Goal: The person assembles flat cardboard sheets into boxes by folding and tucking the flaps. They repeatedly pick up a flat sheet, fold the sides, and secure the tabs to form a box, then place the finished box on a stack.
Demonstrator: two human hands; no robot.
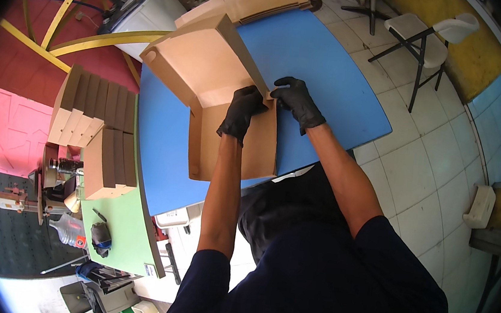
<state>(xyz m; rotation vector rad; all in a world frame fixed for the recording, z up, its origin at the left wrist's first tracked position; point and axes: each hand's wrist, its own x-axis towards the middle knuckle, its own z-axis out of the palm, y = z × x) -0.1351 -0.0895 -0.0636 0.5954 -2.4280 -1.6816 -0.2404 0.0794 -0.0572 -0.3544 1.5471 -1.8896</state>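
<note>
A brown cardboard box (208, 129) sits on the blue tabletop with its lid (202, 61) raised and tilted back. Over the box's tray, my left hand (242, 112) in a black glove is closed on the right side wall, near the far corner by the lid. My right hand (299, 104), also black-gloved, is just outside that corner with its fingers bent toward it. Its fingertips are at a small corner flap and appear to pinch it. The fingertips of my left hand are partly hidden behind the hand itself.
Flat cardboard pieces (247, 2) lie at the blue table's (332, 62) far edge. Stacked folded boxes (102, 160) stand on a green table (129, 229) at left, with a dark pouch (100, 238). A white folding chair (427, 44) stands on the tiled floor, far right.
</note>
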